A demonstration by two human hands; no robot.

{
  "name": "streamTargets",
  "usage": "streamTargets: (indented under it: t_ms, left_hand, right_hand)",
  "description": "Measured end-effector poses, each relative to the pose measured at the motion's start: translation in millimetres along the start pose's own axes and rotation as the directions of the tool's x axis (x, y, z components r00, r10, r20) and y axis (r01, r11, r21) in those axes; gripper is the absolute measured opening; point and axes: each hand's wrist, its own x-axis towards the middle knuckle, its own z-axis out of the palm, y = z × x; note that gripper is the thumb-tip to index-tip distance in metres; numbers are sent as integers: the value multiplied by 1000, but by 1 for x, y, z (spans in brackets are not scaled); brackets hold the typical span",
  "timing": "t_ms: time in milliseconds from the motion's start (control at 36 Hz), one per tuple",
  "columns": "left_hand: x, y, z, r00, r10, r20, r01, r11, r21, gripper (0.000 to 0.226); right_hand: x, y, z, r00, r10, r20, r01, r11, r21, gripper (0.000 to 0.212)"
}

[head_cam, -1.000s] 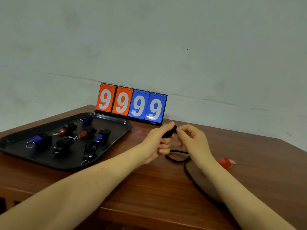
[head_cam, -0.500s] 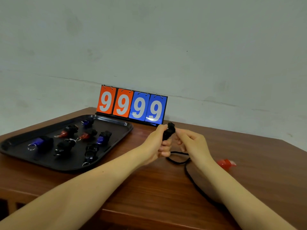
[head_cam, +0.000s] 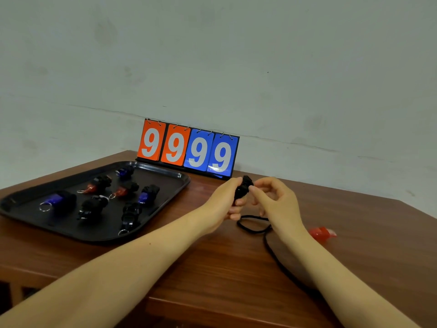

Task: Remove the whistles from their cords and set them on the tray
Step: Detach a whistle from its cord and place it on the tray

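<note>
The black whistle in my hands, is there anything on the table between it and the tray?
Nothing visible. The whistle, gripped by the left hand and pinched by the right hand, has only bare table between it and the tray. Its cord hangs below, possibly still attached.

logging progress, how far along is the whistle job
Done: seven whistles lie on the black plastic tray. In hand: the left hand grips a black whistle while the right hand pinches at its top; its black cord trails over the wooden table. Left: the red whistle beside the right forearm.
</note>
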Motion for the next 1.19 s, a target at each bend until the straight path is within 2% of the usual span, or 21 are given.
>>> streamTargets:
  t_ms: [111,167,250,361,583,667,806,944,1056,1111,1194]
  left_hand:
    - [-1,-1,0,1000,-27,12,27,999,-37,34]
    - [-1,-2,0,999,-44,14,46,985,-169,33]
    - [-2,2,-1,997,-78,0,70,898,-434,33]
    - [-5,4,-3,993,-107,47,115,811,-573,33]
    - [-5,3,1,988,-49,145,123,818,-562,30]
    - [-7,6,0,993,-10,115,63,881,-468,30]
    - [-5,6,-2,994,18,104,17,944,-331,42]
    - [-3,5,-3,994,7,106,34,924,-380,35]
    - [-2,5,-4,999,-11,42,28,894,-446,35]
    - [-2,6,-5,1000,-10,19,17,876,-481,32]
    - [-1,8,-3,1000,-10,13,15,882,-471,31]
  right_hand:
    - [0,0,-1,1000,-30,-8,29,999,-38,11]
    - [0,1,-1,998,-52,23,53,996,-70,14]
    - [-2,6,2,986,-87,143,111,980,-168,17]
    - [-2,4,4,962,-31,270,45,998,-47,14]
    - [1,-6,-3,962,34,272,-109,958,266,25]
    - [-1,-4,-2,966,4,259,-100,928,359,17]
    - [-4,-6,-2,978,-14,207,-71,914,399,21]
    - [-4,-7,-1,983,13,184,-85,917,390,15]
    - [-3,-6,0,981,26,194,-95,929,358,14]
    - [-3,-9,2,971,47,235,-144,898,415,17]
    - [0,-12,5,959,100,264,-236,796,558,24]
